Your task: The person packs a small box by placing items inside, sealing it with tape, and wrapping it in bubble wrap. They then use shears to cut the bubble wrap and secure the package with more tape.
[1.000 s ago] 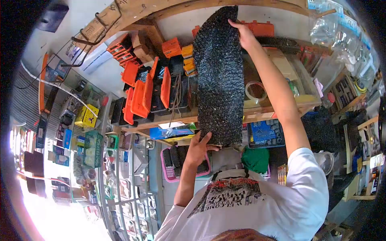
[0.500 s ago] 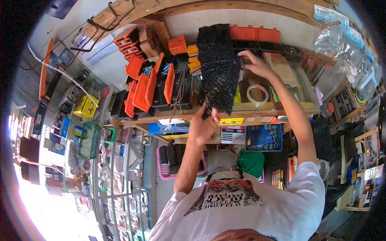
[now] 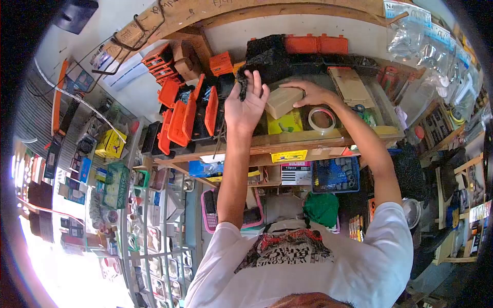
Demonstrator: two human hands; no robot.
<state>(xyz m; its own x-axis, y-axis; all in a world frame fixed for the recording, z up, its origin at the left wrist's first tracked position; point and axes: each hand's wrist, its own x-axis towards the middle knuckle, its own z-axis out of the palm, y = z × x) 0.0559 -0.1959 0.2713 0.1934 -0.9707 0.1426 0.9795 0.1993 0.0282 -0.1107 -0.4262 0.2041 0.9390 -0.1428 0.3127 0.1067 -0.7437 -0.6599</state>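
My left hand (image 3: 247, 105) is at the edge of the counter, palm up, with a strip of a black crinkled sheet (image 3: 265, 54) between thumb and fingers. The sheet is folded back toward the wall. To its right, a small brown cardboard box (image 3: 283, 101) sits tilted on the glass counter top, and my right hand (image 3: 316, 94) grips it with fingers over the top and thumb on the near side. A yellow packet (image 3: 285, 122) lies partly under the box. Beside it is a roll of tape (image 3: 322, 120).
Open orange tool cases (image 3: 182, 119) with screws stand left on the counter. Flat cardboard pieces (image 3: 351, 88) lie at right. Below are a blue basket (image 3: 336, 175) and a pink basket (image 3: 206, 211). Plastic bags (image 3: 418, 43) hang at upper right.
The black sheet, held up between both hands before, is now folded back toward the wall. My right hand has come down onto the cardboard box, which is now uncovered. My left hand has moved up.
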